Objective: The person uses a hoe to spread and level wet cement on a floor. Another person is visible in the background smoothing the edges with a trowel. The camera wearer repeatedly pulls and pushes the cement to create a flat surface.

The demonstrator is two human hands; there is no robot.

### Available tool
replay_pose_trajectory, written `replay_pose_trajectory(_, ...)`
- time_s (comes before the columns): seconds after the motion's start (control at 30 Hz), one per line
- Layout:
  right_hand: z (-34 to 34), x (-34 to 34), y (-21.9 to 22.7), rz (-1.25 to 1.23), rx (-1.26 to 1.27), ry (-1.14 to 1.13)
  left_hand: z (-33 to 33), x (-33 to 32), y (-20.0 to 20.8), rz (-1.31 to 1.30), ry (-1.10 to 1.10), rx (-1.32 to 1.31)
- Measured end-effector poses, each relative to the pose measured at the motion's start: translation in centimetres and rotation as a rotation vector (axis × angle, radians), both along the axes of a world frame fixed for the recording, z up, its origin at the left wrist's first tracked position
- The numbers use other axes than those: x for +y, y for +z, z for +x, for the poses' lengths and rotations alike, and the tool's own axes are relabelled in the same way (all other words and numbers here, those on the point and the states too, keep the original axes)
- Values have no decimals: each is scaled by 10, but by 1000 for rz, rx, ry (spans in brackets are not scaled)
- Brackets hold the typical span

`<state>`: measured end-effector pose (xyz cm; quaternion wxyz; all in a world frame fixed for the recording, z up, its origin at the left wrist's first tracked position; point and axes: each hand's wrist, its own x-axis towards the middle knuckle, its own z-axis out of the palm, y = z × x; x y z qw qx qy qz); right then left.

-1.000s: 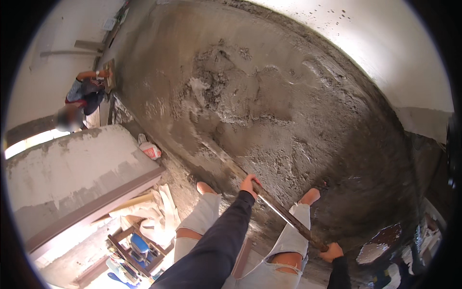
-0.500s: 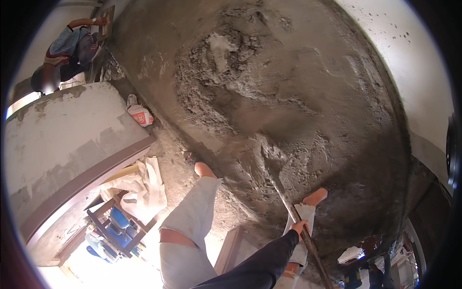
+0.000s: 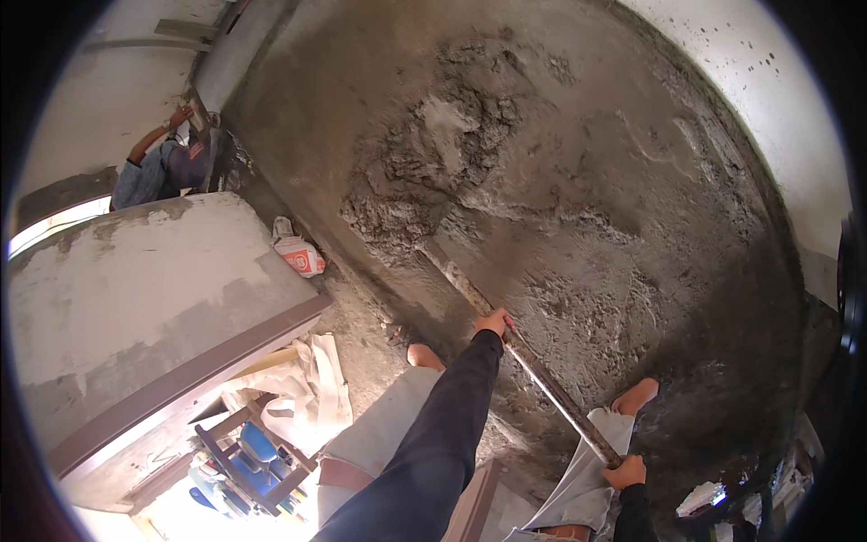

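Note:
Both my hands grip one long, mortar-smeared tool handle [image 3: 555, 393] that runs slantwise over the floor. My left hand [image 3: 493, 322] is closed round its middle, arm stretched forward. Nearer to me, my right hand [image 3: 625, 471] is wrapped round the near end, beside my right leg. The handle's far end meets a rough heap of wet mortar [image 3: 461, 135]; the tool's head is sunk there and its shape is hidden. Smoother wet mortar [image 3: 596, 262] spreads around the heap. My bare feet stand either side of the handle.
A low grey wall [image 3: 163, 289] with a brown edge lies to the left. Beside it rest a white-and-red bag [image 3: 298, 253] and a wooden frame [image 3: 253, 461] with blue items. A co-worker [image 3: 167, 163] crouches at the far left, a hand on a board. A pale wall [image 3: 759, 108] curves along the right.
The tool's far end has moved forward and left, from the near mortar to the heap. My left hand has come into view far along the handle. The co-worker has shifted.

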<state>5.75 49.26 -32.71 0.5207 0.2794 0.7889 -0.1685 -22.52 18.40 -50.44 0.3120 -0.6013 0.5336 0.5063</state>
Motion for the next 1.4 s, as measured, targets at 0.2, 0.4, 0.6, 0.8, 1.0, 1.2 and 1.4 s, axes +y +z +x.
replay_pose_trajectory(0.2, 27, 33, 21, -296, 59, -270, -19, 27, 58, -58, -251, 5)
replay_pose_trajectory(0.4, -55, 29, 101, -698, 2, -659, -94, 54, 110, -28, -353, 416)
replay_pose_trajectory(0.6, -95, 47, 146, -1083, -102, -1116, -124, 123, 126, 249, -125, 406)
replay_pose_trajectory(0.8, -38, 68, 174, -1125, -318, -1456, -79, 172, 136, 7, -193, 394)
replay_pose_trajectory(1.0, 18, 80, 187, -1220, -464, -1650, -27, 206, 150, -9, -264, 434)
replay_pose_trajectory(1.2, 3, 81, 226, -995, -185, -1504, -28, 203, 152, 111, -268, 319)
replay_pose_trajectory(1.4, 49, 111, 247, -882, -328, -1529, 25, 235, 184, 93, -164, 205)
